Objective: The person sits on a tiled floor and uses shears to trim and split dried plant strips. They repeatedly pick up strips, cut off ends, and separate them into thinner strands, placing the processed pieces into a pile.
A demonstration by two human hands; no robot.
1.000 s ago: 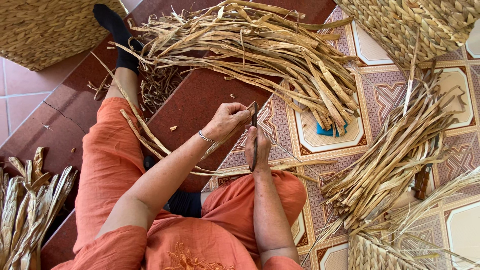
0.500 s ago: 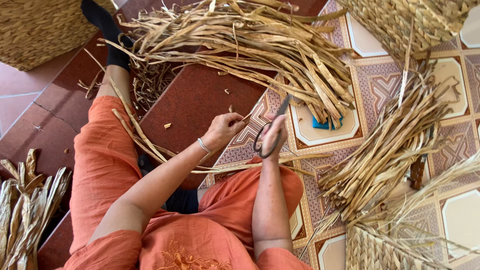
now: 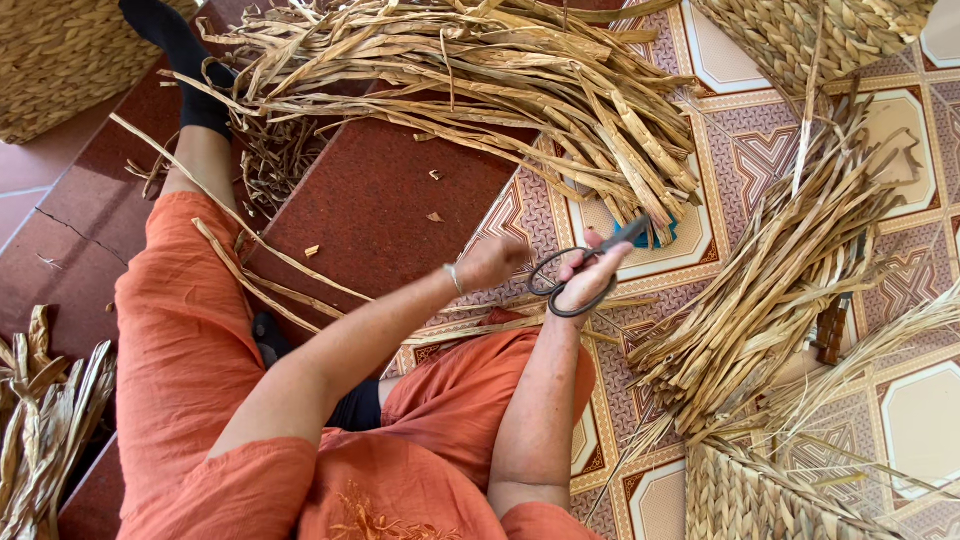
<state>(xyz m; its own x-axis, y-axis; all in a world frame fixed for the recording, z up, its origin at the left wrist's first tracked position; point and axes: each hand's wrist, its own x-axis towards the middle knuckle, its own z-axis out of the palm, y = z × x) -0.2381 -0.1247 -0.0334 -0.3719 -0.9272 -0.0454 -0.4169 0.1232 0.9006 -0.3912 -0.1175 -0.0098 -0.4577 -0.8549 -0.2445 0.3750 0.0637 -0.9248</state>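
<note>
My right hand [image 3: 597,268] grips dark metal scissors [image 3: 577,275] by their looped handles, with the blades pointing up and right toward the big pile of dried straw strips [image 3: 470,75]. My left hand [image 3: 495,262] is closed just left of the scissors; motion blur hides whether it pinches a strip. Thin dried strips [image 3: 270,262] run across my orange-trousered leg [image 3: 190,330] toward both hands.
A second bundle of dried strips [image 3: 790,260] lies at the right on the patterned tiles. Woven baskets stand at top left [image 3: 60,55], top right [image 3: 800,35] and bottom right [image 3: 760,495]. More dried leaves [image 3: 45,420] lie at the left edge. A raised red step [image 3: 390,200] holds scraps.
My right hand has swung the scissors from blades pointing down to blades pointing up and right toward the straw pile. Both hands have shifted slightly right.
</note>
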